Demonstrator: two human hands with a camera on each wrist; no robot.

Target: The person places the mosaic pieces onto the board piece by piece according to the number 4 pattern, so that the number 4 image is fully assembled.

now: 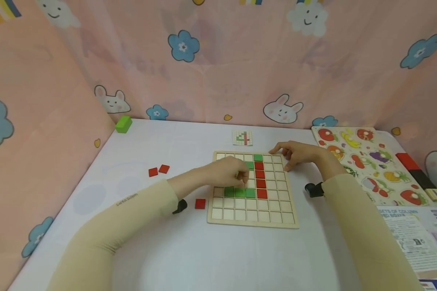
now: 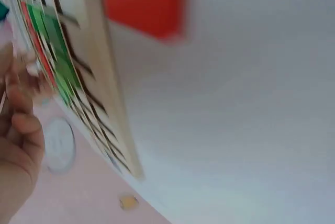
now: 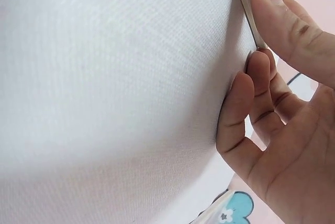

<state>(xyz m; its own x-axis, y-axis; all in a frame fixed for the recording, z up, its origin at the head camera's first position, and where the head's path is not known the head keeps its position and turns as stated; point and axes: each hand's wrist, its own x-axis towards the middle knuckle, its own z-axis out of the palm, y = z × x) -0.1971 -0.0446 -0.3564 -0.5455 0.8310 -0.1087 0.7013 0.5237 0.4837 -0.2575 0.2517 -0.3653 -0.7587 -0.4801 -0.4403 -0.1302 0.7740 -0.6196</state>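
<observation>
A wooden grid board (image 1: 253, 223) lies on the white table, with green tiles (image 1: 250, 193) in a row and a red tile column (image 1: 261, 183) beside them. Above the board's middle hovers my left hand (image 1: 227, 171), thumb and fingertips together just over the green row. I cannot tell whether a tile is between those fingertips. My right hand (image 1: 298, 154) grips the board's far right corner, index finger at the far edge and thumb at the side. In the right wrist view, the thumb (image 3: 285, 28) presses the board's edge while the other fingers curl down to the tabletop.
Loose red tiles (image 1: 200, 203) lie left of the board. A small pattern card (image 1: 242, 138) sits behind it. At the back left corner is a green block (image 1: 124, 124). On the right are a fruit-picture board (image 1: 364, 161) and a printed box (image 1: 411, 238).
</observation>
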